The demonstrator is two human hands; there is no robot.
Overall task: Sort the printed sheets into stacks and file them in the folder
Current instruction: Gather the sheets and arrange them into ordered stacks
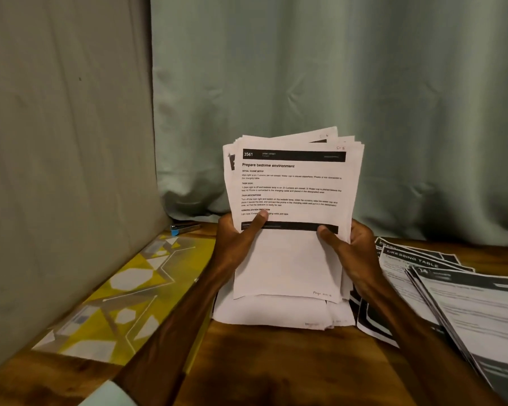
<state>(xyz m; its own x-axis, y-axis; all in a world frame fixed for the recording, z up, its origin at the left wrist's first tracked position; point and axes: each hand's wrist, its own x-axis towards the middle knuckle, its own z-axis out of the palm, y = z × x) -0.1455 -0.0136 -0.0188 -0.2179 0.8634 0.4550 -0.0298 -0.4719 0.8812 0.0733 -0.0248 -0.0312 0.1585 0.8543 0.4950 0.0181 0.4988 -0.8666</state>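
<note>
You had bare table (pixel 276 361) near you to reach over. The yellow folder (pixel 123 291) filled the left side by the wall (pixel 65 142), spread sheets (pixel 467 303) filled the right, and the curtain (pixel 335 83) closed the back.

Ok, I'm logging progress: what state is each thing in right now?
Held sheets: upright, edges uneven, gripped by both hands.
Left hand: grips those sheets, thumb in front.
Right hand: grips those sheets, thumb in front.
White pile: flat on the table.
Fanned sheets: spread flat, at right.
Folder: flat, looks closed.
</note>
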